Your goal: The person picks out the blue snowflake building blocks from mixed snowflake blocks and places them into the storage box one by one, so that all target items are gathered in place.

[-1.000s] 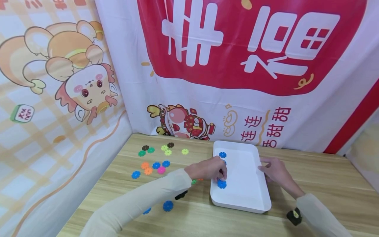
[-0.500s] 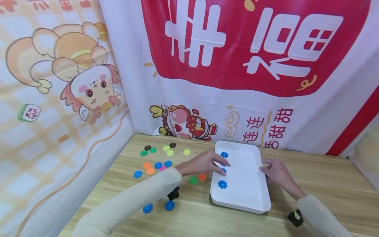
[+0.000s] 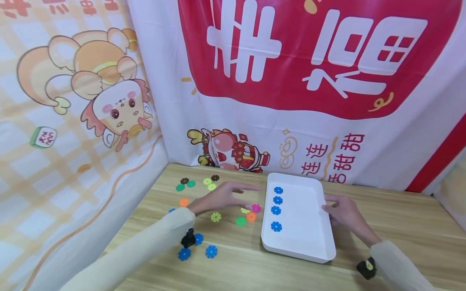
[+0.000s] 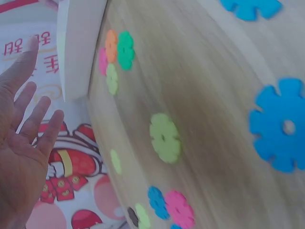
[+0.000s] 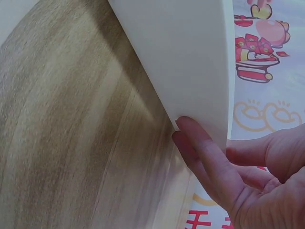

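Observation:
Several blue notched plastic snowflake discs (image 3: 276, 226) lie in a column along the left side of a white tray (image 3: 303, 226). Left of the tray, my left hand (image 3: 223, 195) hovers over the table with nothing in it; its fingers look extended in the left wrist view. Under and around it are a yellow-green disc (image 3: 216, 217), a green disc (image 3: 241, 221), an orange disc (image 3: 251, 217) and a pink disc (image 3: 256, 208). My right hand (image 3: 343, 211) holds the tray's right wall, with thumb at the rim and fingers against the outer side (image 5: 190, 62).
More loose blue discs (image 3: 211, 251) lie toward the table's front, near the left sleeve. Brown discs (image 3: 185, 180) and green discs (image 3: 180, 187) are at the back left. A printed cloth (image 3: 233, 101) hangs right behind the wooden table (image 3: 247, 266).
My left hand has let go of a blue disc in the tray, spread its fingers and moved left out over the table. My right hand stays at the tray's right wall.

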A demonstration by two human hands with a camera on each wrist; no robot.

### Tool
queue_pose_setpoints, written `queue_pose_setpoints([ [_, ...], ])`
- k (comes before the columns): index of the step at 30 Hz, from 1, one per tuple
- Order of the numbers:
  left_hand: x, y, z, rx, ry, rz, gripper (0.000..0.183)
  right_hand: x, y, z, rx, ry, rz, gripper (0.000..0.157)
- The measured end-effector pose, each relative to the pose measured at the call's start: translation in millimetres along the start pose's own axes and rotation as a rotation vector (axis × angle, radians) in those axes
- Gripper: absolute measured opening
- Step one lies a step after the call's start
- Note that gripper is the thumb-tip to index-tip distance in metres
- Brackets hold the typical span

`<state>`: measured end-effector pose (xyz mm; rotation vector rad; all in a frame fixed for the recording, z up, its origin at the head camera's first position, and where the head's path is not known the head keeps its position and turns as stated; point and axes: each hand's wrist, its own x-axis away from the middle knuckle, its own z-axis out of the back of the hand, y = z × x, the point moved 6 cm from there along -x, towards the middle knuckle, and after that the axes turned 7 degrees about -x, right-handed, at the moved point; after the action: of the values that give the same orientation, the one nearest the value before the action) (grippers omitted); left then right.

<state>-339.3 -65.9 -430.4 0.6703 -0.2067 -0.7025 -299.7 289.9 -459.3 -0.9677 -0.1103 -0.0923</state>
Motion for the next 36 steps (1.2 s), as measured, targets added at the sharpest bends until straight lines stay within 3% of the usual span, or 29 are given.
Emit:
queue_pose_setpoints([
  [13, 41.2, -53.1, 36.7, 0.043, 0.125, 0.105, 0.049, 0, 2, 0.5, 0.002, 0.002, -0.027, 0.049],
  [19, 55.1, -75.4, 47.5, 0.108, 0.150, 0.105, 0.047, -1, 2, 0.8, 0.004, 0.007, -0.026, 0.049],
  [25, 64.7, -92.0, 51.8, 0.121, 0.165, 0.079, 0.044, -2, 2, 0.9, 0.006, 0.008, -0.035, 0.050],
  [36, 72.9, -108.4, 47.6, 0.082, 0.135, 0.126, 0.043, -3, 3, 0.7, 0.003, 0.005, -0.035, 0.050],
])
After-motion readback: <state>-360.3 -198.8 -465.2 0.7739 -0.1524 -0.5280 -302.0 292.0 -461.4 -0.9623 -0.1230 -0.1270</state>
